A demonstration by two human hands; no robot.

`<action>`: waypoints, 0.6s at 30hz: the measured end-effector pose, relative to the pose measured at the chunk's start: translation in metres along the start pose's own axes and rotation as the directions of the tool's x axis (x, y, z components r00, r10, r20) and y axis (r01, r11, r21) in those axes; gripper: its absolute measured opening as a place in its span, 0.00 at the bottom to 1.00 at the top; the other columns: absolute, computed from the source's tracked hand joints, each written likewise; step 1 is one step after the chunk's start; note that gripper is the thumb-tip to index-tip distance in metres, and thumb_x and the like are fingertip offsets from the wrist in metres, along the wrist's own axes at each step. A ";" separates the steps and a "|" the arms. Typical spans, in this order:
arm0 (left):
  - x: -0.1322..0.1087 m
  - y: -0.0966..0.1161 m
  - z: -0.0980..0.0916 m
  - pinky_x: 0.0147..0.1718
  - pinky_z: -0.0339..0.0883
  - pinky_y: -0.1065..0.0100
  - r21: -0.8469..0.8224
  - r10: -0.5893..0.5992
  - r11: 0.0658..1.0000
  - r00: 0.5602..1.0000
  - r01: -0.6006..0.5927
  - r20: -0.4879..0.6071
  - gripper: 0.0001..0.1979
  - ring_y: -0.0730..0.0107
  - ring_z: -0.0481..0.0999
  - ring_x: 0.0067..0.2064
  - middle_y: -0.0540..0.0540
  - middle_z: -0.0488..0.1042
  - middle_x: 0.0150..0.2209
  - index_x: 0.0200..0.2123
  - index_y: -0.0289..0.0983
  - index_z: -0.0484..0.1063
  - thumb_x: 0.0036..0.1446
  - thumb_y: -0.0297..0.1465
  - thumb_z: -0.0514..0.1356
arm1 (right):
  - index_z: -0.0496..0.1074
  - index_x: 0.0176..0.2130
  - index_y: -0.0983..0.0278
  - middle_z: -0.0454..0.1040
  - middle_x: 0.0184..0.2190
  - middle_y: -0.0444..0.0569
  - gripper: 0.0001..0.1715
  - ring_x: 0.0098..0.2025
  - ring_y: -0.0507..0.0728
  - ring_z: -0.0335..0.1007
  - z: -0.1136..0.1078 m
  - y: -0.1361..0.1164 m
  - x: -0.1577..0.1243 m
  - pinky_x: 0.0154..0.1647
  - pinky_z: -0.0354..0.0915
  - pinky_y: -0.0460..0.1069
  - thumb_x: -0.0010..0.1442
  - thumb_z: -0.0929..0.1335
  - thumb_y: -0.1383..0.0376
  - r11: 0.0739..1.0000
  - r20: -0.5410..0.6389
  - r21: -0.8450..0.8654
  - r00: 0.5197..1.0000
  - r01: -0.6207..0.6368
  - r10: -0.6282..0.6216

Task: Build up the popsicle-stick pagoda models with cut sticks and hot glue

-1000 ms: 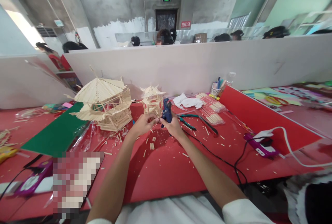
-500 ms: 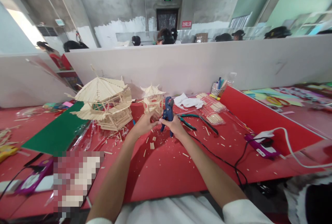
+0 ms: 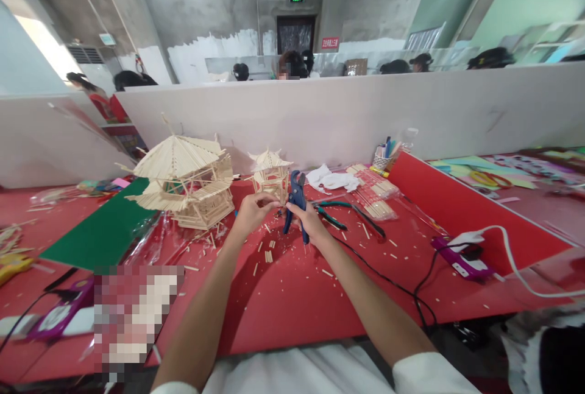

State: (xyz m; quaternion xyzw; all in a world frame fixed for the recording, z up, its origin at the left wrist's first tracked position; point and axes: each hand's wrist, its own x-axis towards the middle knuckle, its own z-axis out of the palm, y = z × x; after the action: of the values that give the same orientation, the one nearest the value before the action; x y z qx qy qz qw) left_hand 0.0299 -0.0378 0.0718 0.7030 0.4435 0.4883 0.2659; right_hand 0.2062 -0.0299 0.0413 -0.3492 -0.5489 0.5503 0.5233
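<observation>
My right hand [image 3: 309, 218] is wrapped round a dark blue hand cutter [image 3: 297, 194], its head pointing up and away from me. Just left of it, my left hand [image 3: 254, 210] is closed in a pinch, with whatever lies between its fingertips too small to name. Behind my hands stands a small pavilion of pale sticks [image 3: 269, 172]. A larger stick pavilion [image 3: 183, 181] stands to the left. Short cut sticks [image 3: 269, 256] and tiny chips lie on the red table [image 3: 292, 309] in front of my hands.
Green-handled pliers [image 3: 333, 217], a white cloth [image 3: 333, 179] and bundled sticks [image 3: 377, 193] lie right of my hands. A green board [image 3: 100, 223] is at left. A red board [image 3: 457, 211] and a purple power strip [image 3: 464, 260] with cables are at right.
The blue cutter's handles have spread wider apart in my right hand. My left hand has drawn slightly away from the cutter, toward the left.
</observation>
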 end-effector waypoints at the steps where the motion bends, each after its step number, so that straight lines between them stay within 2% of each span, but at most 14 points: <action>1: 0.001 -0.001 -0.002 0.35 0.69 0.68 -0.001 -0.001 1.000 0.999 0.001 -0.034 0.12 0.68 0.76 0.32 0.45 0.79 0.30 0.31 0.35 0.78 0.53 0.39 0.65 | 0.68 0.41 0.62 0.77 0.31 0.48 0.24 0.31 0.58 0.76 -0.001 -0.001 -0.001 0.34 0.73 0.53 0.52 0.70 0.49 1.000 0.021 0.008 0.999 -0.031 0.030; 3: 0.002 -0.003 -0.006 0.36 0.70 0.68 -0.014 0.001 1.000 0.996 -0.002 -0.085 0.12 0.68 0.76 0.32 0.45 0.79 0.30 0.31 0.34 0.78 0.53 0.39 0.64 | 0.67 0.41 0.62 0.77 0.30 0.46 0.23 0.30 0.57 0.75 -0.001 -0.003 -0.002 0.32 0.71 0.51 0.52 0.70 0.50 0.995 0.068 0.024 0.993 -0.100 0.098; 5: 0.004 -0.004 -0.009 0.37 0.70 0.67 -0.047 -0.002 0.999 0.993 -0.004 -0.118 0.13 0.68 0.76 0.32 0.46 0.79 0.30 0.32 0.34 0.77 0.54 0.39 0.63 | 0.66 0.41 0.61 0.76 0.28 0.45 0.21 0.28 0.55 0.73 -0.001 -0.005 -0.003 0.30 0.69 0.49 0.54 0.70 0.50 0.994 0.102 -0.028 0.989 -0.104 0.107; 11: 0.005 -0.005 -0.011 0.34 0.70 0.68 -0.122 -0.016 0.992 0.978 -0.009 -0.206 0.14 0.71 0.75 0.30 0.47 0.77 0.29 0.33 0.34 0.74 0.53 0.40 0.64 | 0.65 0.41 0.61 0.71 0.26 0.41 0.18 0.25 0.52 0.70 0.002 -0.003 -0.008 0.29 0.67 0.47 0.63 0.64 0.50 0.985 0.193 -0.172 0.980 -0.011 0.045; 18: 0.003 0.001 -0.008 0.33 0.67 0.70 -0.019 0.020 1.000 0.977 -0.025 -0.210 0.14 0.73 0.71 0.29 0.50 0.73 0.27 0.31 0.35 0.71 0.56 0.41 0.62 | 0.67 0.46 0.60 0.71 0.28 0.42 0.21 0.25 0.51 0.69 0.003 0.007 -0.011 0.27 0.65 0.46 0.68 0.59 0.48 0.949 0.241 -0.301 0.970 0.096 -0.022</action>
State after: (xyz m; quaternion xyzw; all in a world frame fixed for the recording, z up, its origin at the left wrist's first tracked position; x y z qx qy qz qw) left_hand 0.0229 -0.0367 0.0773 0.6496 0.4560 0.5675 0.2193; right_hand 0.2043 -0.0397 0.0329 -0.3428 -0.6967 0.4787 0.4098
